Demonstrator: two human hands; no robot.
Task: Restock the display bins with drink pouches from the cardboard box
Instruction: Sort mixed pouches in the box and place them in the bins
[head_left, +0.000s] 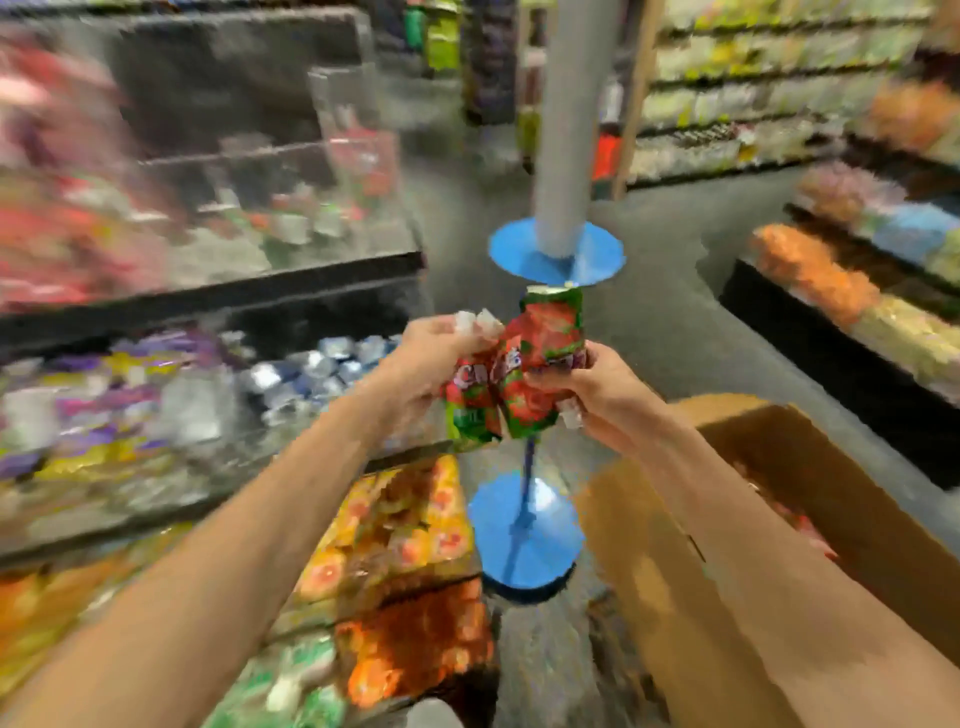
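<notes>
Both hands are raised in the middle of the head view with red and green drink pouches (524, 364) between them. My left hand (431, 358) grips pouches by their white caps on the left side. My right hand (587, 395) holds other pouches from the right, one standing upright above it. The open cardboard box (810, 467) sits low on the right, under my right forearm, with red pouches partly showing inside. Clear display bins (218, 249) on black shelves stand to the left, blurred by motion.
Lower shelf bins hold purple, silver, orange and green pouches (395, 530). A grey pillar with a blue base ring (556, 249) rises ahead, and a blue round stand base (524, 530) sits on the floor below my hands. More shelves line the right side.
</notes>
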